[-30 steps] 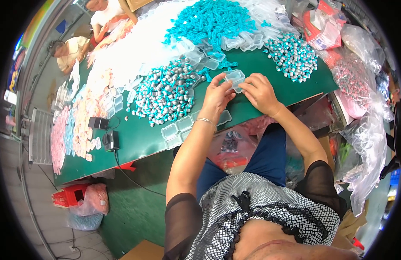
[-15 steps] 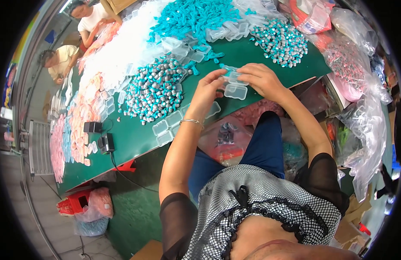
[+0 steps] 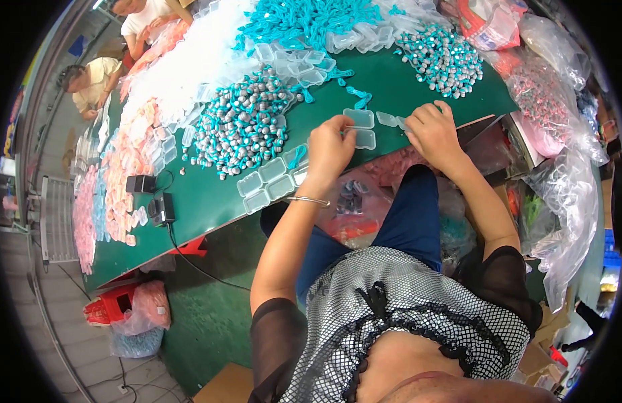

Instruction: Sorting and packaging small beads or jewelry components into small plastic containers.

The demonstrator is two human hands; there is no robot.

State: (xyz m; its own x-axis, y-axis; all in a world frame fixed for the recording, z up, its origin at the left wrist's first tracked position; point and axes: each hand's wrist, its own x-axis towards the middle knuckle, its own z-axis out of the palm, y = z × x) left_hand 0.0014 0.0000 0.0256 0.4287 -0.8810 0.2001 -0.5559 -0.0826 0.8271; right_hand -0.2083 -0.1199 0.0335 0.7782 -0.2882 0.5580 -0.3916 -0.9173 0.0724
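My left hand [image 3: 332, 149] is closed, thumb and fingers pinched at the edge of a clear plastic case [image 3: 359, 119]. Another clear open half [image 3: 365, 140] sits just below it. With bent fingers, my right hand [image 3: 430, 134] holds the end of a smaller-looking clear case [image 3: 387, 119]; its fingertips are partly hidden. A teal cord piece [image 3: 360, 98] lies on the green table [image 3: 217, 208] just beyond the cases. Left of my left wrist, several open clear cases [image 3: 256, 201] stand in rows, and one has a teal cord [image 3: 297, 156] in it.
A heap of teal-and-grey capped pieces [image 3: 240, 124] lies to the left, another such heap [image 3: 442, 60] far right. Teal cords [image 3: 311, 23] and clear cases [image 3: 301, 64] pile up behind. Black boxes [image 3: 161, 209] with a cable stand left. Two people [image 3: 96, 84] work far left.
My hands have moved apart, the left one slightly down, the right one slightly right. The cases between them are spread out. A teal cord now shows in a case by my left wrist.
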